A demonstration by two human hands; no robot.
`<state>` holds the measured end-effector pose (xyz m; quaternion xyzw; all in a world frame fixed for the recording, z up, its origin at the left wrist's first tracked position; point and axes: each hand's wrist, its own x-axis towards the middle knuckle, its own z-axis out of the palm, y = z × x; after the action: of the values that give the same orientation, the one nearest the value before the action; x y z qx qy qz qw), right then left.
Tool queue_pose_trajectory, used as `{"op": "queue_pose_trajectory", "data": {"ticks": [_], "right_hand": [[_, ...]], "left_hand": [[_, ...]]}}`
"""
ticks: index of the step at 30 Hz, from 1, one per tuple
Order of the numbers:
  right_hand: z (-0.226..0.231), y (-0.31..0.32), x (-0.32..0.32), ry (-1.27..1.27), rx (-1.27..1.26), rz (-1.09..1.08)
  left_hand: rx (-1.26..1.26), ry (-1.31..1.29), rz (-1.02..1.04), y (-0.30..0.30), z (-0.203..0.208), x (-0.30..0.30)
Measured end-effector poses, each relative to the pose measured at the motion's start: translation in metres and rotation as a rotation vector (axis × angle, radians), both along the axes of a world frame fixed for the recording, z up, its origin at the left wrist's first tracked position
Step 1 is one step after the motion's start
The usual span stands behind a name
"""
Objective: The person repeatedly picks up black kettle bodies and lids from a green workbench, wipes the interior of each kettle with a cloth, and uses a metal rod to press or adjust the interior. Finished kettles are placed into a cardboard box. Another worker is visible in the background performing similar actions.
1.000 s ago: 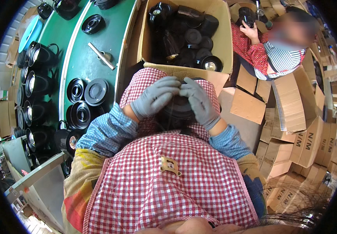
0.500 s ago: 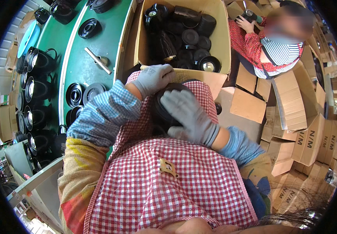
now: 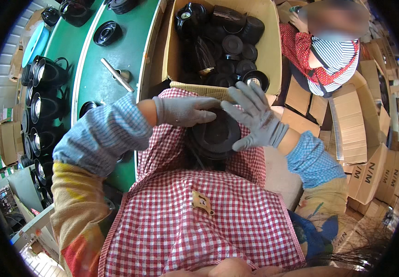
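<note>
Two gloved hands meet over a round black part [image 3: 215,134] that rests on the person's lap, against the red-checked apron [image 3: 199,221]. The left hand [image 3: 185,111] lies flat across the part's far left rim with its fingers closed over the edge, while the right hand [image 3: 255,117] is spread wide, its fingers fanned over the right rim and only its palm side seeming to touch. Just beyond the hands, an open cardboard box [image 3: 268,41] holds many more black pieces piled loosely. To the left runs a green conveyor table [image 3: 116,46] carrying a metal tool [image 3: 116,74] and rows of dark pots [image 3: 47,74] along its far left edge. Another person in a striped top [image 3: 333,51] sits at the far right among flat folded cartons [image 3: 370,138]. With the right hand so open, the grip looks uneven; the part could tip or slide off the sloping apron toward the floor if the left hand shifts. The glove fabric may also slip on the smooth black surface.
</note>
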<state>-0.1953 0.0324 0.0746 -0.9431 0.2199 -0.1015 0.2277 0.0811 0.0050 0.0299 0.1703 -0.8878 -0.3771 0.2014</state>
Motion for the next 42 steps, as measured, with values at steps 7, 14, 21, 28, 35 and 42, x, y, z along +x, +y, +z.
{"op": "queue_pose_trajectory", "data": {"ticks": [7,14,21,28,35,42], "right_hand": [[0.005,0.036,0.068,-0.164,-0.108,0.175],[0.009,0.032,0.067,-0.106,-0.126,0.218],[0.001,0.001,0.009,0.009,0.156,0.114],[0.007,0.047,0.079,-0.23,-0.103,0.128],[-0.005,0.016,0.042,-0.24,0.038,0.165],[-0.008,0.019,0.036,-0.248,-0.274,0.196]], "left_hand": [[0.13,-0.644,0.186,-0.027,0.044,-0.067],[0.317,-0.334,0.306,-0.018,0.008,-0.058],[0.519,-0.082,0.082,0.007,-0.002,-0.035],[0.084,-0.432,0.039,-0.019,0.032,-0.095],[0.285,-0.308,0.135,-0.011,0.017,-0.063],[0.223,-0.411,0.093,-0.008,0.05,-0.06]]}}
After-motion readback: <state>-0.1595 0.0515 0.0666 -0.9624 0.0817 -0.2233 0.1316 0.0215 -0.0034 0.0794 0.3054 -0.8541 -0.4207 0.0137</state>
